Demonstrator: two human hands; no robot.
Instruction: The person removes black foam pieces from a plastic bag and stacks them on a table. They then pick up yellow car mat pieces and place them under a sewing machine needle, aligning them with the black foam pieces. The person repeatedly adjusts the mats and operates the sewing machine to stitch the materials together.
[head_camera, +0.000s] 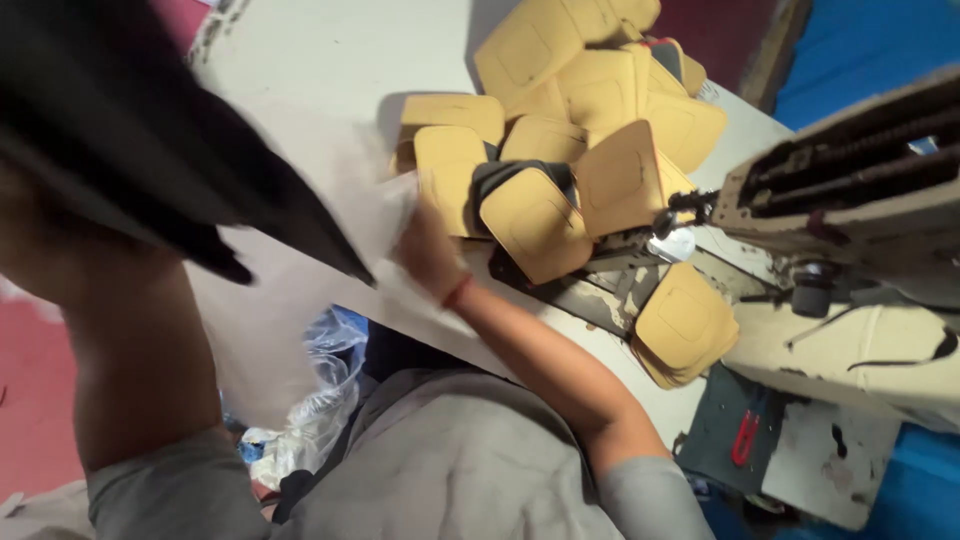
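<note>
My right hand (428, 250), with a red thread at the wrist, reaches forward and grips the edge of a thin white sheet (290, 320) that hangs blurred over the table's front edge. My left arm (120, 360) rises at the left. Its hand is hidden under a large piece of black fabric (150, 150) draped across the top left. Just beyond my right hand lies a pile of tan, pocket-shaped cut pieces (560, 120), some with dark backing.
A beige sewing machine (850, 180) stands at the right on the white table (300, 60). A small stack of tan pieces (685, 325) lies by its base. Red snips (745, 438) rest on a lower shelf. A clear plastic bag (320, 390) sits by my lap.
</note>
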